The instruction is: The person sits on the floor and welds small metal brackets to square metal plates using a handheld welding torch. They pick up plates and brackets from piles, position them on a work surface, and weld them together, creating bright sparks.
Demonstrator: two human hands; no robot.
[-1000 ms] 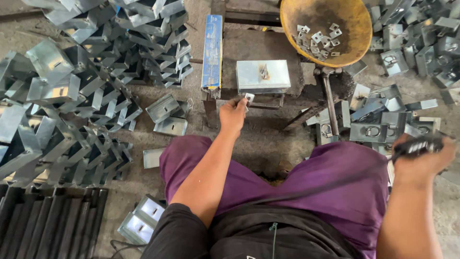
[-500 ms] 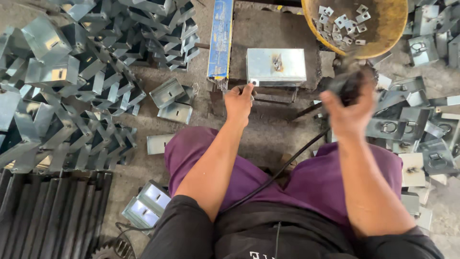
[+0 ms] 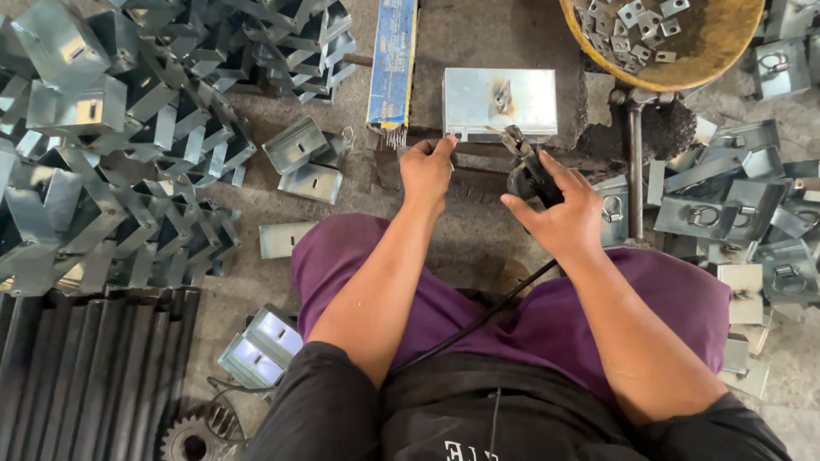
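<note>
Lowered, right hand (image 3: 559, 218) hides black holder (image 3: 528, 175); left hand (image 3: 427, 171) pinches something unclear.

Concrete floor (image 3: 478, 248); folded metal brackets (image 3: 111, 162) heaped on it.

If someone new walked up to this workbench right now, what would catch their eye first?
Most likely the scorched, shiny metal box at the centre, where the left hand pinches its front edge and the right hand grips a black electrode holder aimed at it. Next, the great heap of folded metal brackets on the left, and the yellow bowl of small metal clips at upper right.
</note>
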